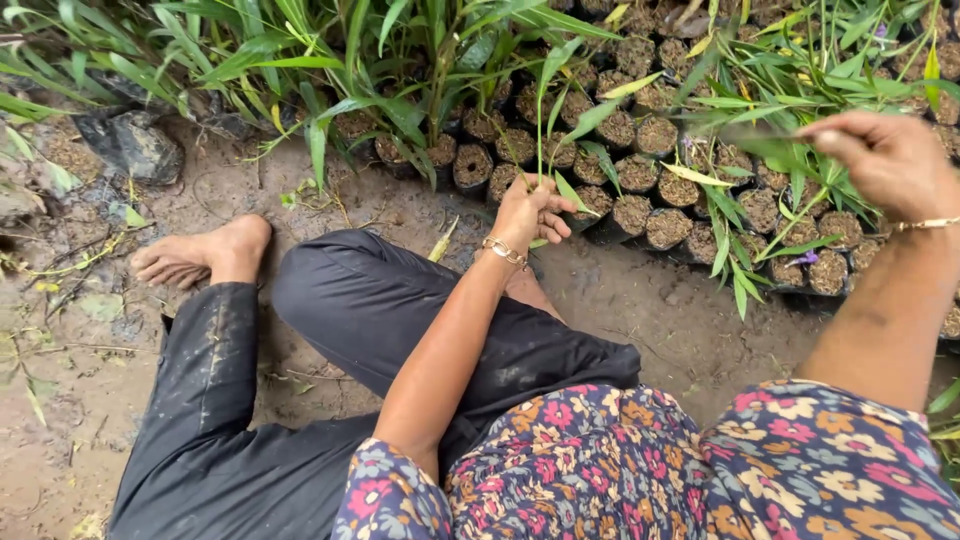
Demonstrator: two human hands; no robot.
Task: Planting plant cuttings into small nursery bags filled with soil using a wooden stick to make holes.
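Sitting on muddy ground, the person is pinching a thin seedling stem [541, 150] with the left hand [530, 212], fingers closed around it above a black nursery bag [594, 202]. The right hand [885, 160] is clasping green leaves [770, 140] just beside its fingertips.

We see no labels, signs or screens. The only packaging before us is the mass of small round black plastic nursery bags [640, 170], each filled with brown soil and packed side by side in rows across the far middle and far right of the ground. Several hold thin green seedlings. One such bag [472, 165] stands at the near left edge of the group, and another [828, 272] sits at the near right.
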